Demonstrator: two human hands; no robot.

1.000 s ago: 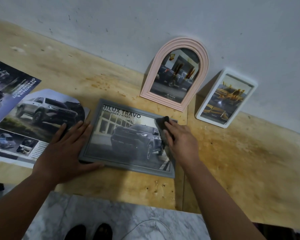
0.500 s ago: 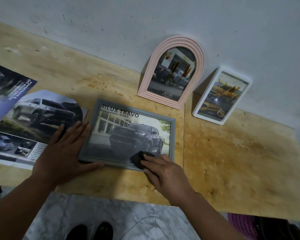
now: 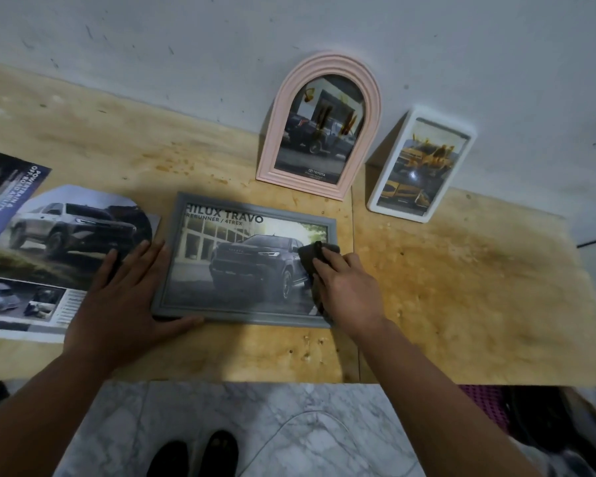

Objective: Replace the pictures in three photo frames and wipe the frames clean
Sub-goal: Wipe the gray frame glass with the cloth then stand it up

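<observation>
Far left on the stained plywood tabletop (image 3: 461,287) there's a loose blue-purple brochure sheet with white lettering (image 3: 4,191), cut off by the edge of the shot, and right next to it a bigger printed car brochure page with a silver SUV on it (image 3: 59,249), lying flat. The left hand (image 3: 117,297) is spread wide and pressed flat, fingers partly on that brochure page, thumb running along the bottom left corner of the grey rectangular photo frame (image 3: 245,208), so it's basically pinning the frame down. That frame lies face up near the front edge of the table and has a dark pickup picture in it with "HILUX TRAVO" across the top. Over on the frame's right side, the right hand (image 3: 348,290) is closed down on a dark grey wiping cloth (image 3: 312,259), pressing it onto the glass near the right border, with bits of cloth poking out above and below the fingers. Behind that, the pink arched photo frame (image 3: 327,67) stands leaning against the grey wall (image 3: 289,25), with a dark truck photo inside. Just to its right, slightly apart, a white rounded rectangular photo frame (image 3: 406,215) leans on the same wall, tilted, showing a yellow vehicle picture. Below the table edge you can see marble floor tile (image 3: 255,414) and two black shoe tips (image 3: 195,456).
</observation>
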